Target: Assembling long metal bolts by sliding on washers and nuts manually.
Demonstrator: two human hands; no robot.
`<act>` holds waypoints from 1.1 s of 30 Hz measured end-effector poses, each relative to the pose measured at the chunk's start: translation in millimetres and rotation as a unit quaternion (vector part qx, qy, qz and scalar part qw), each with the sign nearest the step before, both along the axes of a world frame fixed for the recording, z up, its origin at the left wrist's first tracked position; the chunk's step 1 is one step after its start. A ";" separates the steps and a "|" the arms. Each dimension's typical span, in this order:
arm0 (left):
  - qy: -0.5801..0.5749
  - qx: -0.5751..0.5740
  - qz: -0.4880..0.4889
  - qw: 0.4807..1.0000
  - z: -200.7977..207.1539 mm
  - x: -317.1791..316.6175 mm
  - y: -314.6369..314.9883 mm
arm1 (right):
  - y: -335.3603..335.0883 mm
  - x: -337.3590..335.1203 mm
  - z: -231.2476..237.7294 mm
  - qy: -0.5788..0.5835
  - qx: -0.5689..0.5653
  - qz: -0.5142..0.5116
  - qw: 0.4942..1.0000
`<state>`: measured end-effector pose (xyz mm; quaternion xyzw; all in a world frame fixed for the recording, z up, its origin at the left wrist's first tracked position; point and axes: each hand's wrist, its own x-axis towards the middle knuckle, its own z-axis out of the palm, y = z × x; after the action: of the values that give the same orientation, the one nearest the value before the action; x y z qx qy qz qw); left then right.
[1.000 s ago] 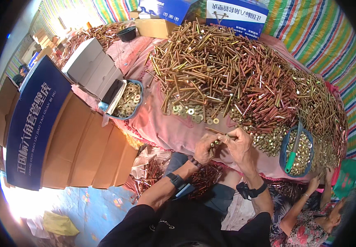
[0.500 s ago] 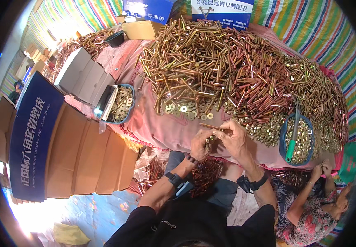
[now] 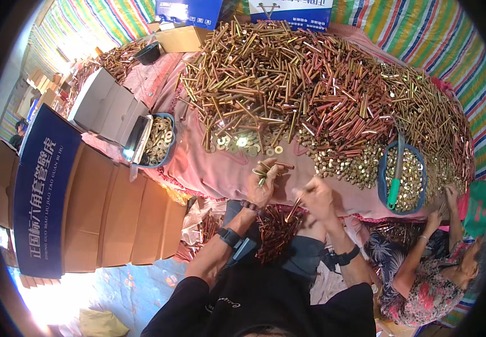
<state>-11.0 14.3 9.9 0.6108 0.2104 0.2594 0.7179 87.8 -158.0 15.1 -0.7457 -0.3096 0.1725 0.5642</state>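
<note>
My left hand [image 3: 260, 192] is closed around several brass-coloured anchor bolts [image 3: 285, 165], whose ends stick out past the fingers above the pink cloth. Just right of it, my right hand [image 3: 318, 197] is smeared by motion. Its fingertips pinch a single anchor bolt [image 3: 293, 210], which slants downward over my lap. Below both hands lies a pile of coppery anchor bolts [image 3: 274, 231] between my legs. Ahead of the hands are loose washers [image 3: 248, 147] and a spread of small nuts [image 3: 344, 168].
A large heap of bolts [image 3: 254, 78] covers the far table. A blue basin of washers [image 3: 171, 147] stands left, beside blue-and-brown cartons [image 3: 102, 208]. At right, a blue basin of nuts [image 3: 382, 180] holds a green-handled tool [image 3: 393, 194]. A co-worker [image 3: 423, 281] sits close at right.
My hands, together before, have come apart. The left went a little left and up with its bolts; the right tipped a bolt downward. The view has shifted slightly.
</note>
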 end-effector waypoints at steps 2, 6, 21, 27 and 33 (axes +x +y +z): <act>-0.028 0.010 0.007 1.000 -8.0 -4.7 5.4 | 2.9 -36.7 10.0 0.006 -0.093 0.049 0.994; -0.027 0.007 -0.020 0.999 -6.2 -4.1 5.1 | -10.3 -80.4 -31.8 -0.051 -0.128 0.141 0.980; -0.020 0.057 0.022 0.998 -6.5 -2.2 -2.3 | 48.5 10.4 29.4 -0.236 -0.025 -0.034 0.971; -0.047 0.051 0.029 0.997 -10.5 2.0 -3.1 | 59.1 30.6 16.1 -0.323 -0.168 0.027 0.931; -0.019 0.012 0.020 1.000 -16.5 -0.5 -2.3 | 48.0 31.6 13.4 -0.150 -0.086 -0.041 0.984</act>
<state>-11.5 12.0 -6.6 0.6101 0.2057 0.2877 0.7090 119.4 -110.0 28.5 -0.8210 -0.3435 0.0613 0.4518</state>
